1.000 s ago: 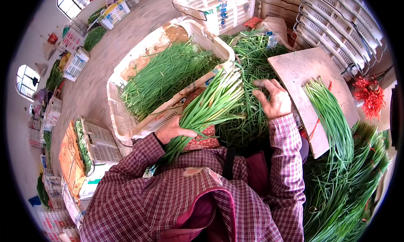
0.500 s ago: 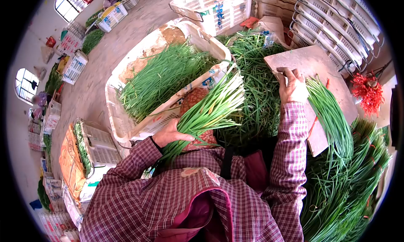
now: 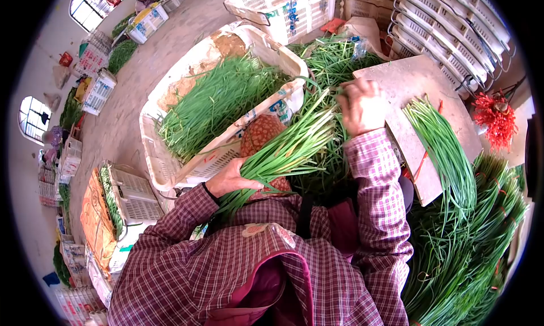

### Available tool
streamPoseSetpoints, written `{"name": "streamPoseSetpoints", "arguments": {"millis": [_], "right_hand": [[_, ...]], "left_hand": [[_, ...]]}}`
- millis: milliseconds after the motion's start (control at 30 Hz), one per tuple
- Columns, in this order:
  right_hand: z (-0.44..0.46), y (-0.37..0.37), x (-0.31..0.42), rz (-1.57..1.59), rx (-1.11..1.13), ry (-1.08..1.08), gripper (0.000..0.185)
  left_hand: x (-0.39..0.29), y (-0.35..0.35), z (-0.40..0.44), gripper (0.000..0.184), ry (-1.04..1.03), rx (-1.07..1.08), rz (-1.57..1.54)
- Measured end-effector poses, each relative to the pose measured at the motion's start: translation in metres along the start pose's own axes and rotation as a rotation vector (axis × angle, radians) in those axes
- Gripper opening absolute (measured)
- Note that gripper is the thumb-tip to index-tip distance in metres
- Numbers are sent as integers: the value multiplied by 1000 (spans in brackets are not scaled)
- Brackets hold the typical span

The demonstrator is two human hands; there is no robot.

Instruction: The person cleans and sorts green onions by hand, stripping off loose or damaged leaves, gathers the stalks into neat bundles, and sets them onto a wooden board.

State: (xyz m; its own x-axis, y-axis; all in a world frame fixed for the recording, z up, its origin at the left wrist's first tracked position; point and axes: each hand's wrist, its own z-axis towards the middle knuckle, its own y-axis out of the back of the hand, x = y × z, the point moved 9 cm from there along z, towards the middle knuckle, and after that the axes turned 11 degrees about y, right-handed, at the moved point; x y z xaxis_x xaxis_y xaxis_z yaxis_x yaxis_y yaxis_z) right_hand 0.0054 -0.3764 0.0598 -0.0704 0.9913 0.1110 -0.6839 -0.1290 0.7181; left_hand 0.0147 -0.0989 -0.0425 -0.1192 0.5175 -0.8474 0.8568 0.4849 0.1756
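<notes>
Left hand (image 3: 229, 179): closing firmly around the leafy part of a chive bundle (image 3: 289, 150), pressing with the thumb across the top and hiding the other fingers underneath; wearing a black wristband (image 3: 211, 194).
Chive bundle: lying between the 2 hands, in front of the near edge of the white crate (image 3: 150, 142) and above a red patterned cloth (image 3: 260, 132); fanning loosely at the pale ends.
Long axis: running diagonally from dark leaf tips beside the plaid jacket (image 3: 198, 280) up to pale stem ends on the right, pointing those ends toward the right hand.
Right hand (image 3: 364, 106): hanging just beside the stem ends, near the far left corner of the board (image 3: 419, 79); being nearer to the pale ends, and leaving the leafy part to the left.
Right grip: curling the fingers inward, but blurring; cannot tell whether pinching a stalk or only closing on air.
Board: carrying 1 bunch of chives (image 3: 445, 147), spreading stems near the middle and draping leaves over the near edge; showing a red strip (image 3: 420, 166) by the left edge.
White crate: holding loose chives (image 3: 221, 108), stretching from the near left corner toward the far right corner.
Green piles: heaping loose leaves (image 3: 331, 60) beyond the board's far left corner, and stacking long chives (image 3: 464, 258) below its near edge.
Red ties (image 3: 496, 119): hanging in a cluster just past the board's right edge.
</notes>
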Motion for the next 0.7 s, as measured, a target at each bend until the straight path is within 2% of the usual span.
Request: {"name": "streamPoseSetpoints", "arguments": {"millis": [67,133,167,267,367,567,633,700], "right_hand": [[-5,17,-36,-156,-46,-107,17],[-10,24,-47,-207,30,-123,21],[-5,35,-34,-138,-12,-57,24],[1,23,15,178,155,123,21],[-1,11,49,216,151,229,21],[-8,-15,59,292,239,292,17],[-10,-17,60,267,259,316,14],[-9,-23,54,240,212,256,13]], "left_hand": [[1,-1,0,56,-25,0,-18],[-3,1,-1,56,-60,-31,-30],[-1,2,0,56,-57,-29,-32],[6,1,3,56,-31,3,-51],[-1,0,2,56,-49,-16,1],[1,3,3,58,-57,-37,63],[-2,2,2,58,-59,-21,1],[-4,1,3,58,-57,-10,8]]}}
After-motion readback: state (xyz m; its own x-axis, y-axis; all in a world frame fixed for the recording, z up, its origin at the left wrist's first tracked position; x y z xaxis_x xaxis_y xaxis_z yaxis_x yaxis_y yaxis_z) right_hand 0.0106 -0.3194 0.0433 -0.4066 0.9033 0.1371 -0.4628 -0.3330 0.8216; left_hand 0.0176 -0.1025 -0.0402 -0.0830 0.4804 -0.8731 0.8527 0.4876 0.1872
